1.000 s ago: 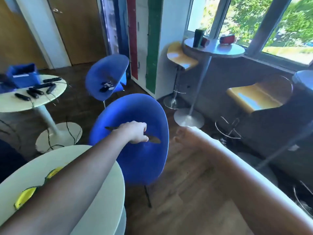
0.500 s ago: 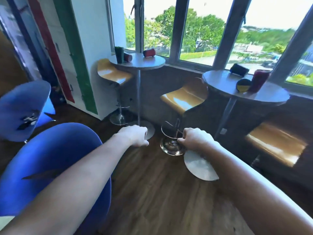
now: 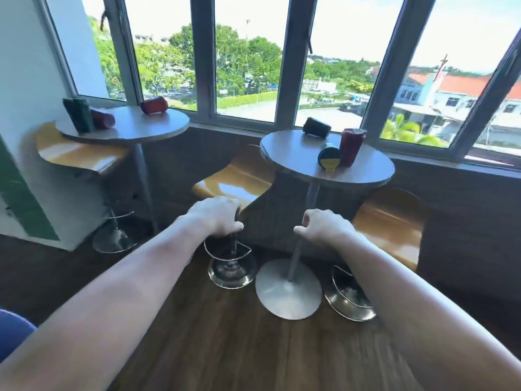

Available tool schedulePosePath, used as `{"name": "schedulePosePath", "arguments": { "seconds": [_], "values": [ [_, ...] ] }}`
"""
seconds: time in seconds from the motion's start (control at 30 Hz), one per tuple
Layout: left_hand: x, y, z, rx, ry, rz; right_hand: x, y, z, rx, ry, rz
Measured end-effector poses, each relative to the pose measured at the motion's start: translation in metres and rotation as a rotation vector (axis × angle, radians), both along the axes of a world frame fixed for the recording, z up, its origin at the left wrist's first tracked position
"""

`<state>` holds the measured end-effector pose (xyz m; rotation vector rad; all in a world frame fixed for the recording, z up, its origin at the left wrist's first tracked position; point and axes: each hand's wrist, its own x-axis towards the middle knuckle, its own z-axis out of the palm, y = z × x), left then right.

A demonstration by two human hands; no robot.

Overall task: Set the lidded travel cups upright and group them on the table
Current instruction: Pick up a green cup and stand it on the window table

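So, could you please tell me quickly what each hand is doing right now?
Left hand: loosely curled, holding nothing.
Right hand: loosely curled, holding nothing.

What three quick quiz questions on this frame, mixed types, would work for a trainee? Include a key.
1. True or false: the dark red cup on the near table stands upright.
2. Multiple choice: the yellow-and-dark cup on that table is A) upright, B) lying on its side beside the dark red cup, C) on a stool.
3. Short answer: how many cups on the far table lie on their sides, and is the left hand or right hand holding one?

Key
1. True.
2. B.
3. Two, both red; the green cup stands upright. Neither hand holds a cup; both are loosely closed, short of the tables.
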<state>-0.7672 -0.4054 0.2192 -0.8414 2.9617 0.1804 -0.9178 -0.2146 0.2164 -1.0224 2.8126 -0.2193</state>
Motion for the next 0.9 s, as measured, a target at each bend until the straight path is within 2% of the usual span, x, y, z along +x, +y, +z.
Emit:
{"name": "schedulePosePath", "arguments": {
  "seconds": [0.2,0.4,0.67,0.9],
  "values": [
    [-0.105,-0.058,0.012,0.006,0.059,-0.108,-0.079,-0.046,0.006,-0.173,0.001,-0.157],
    [-0.197,-0.091,0.032,0.068,0.195,-0.219,-0.151,-0.066,0.011,-0.296,0.009,-0.255],
    [-0.316,-0.092,0.023,0.282,0.367,-0.322,-0.253,-0.07,0.0,-0.438,0.01,-0.287],
    [-0.415,-0.083,-0.009,0.491,0.449,-0.26,-0.334,-0.079,-0.026,-0.464,-0.077,-0.255]
  ]
}}
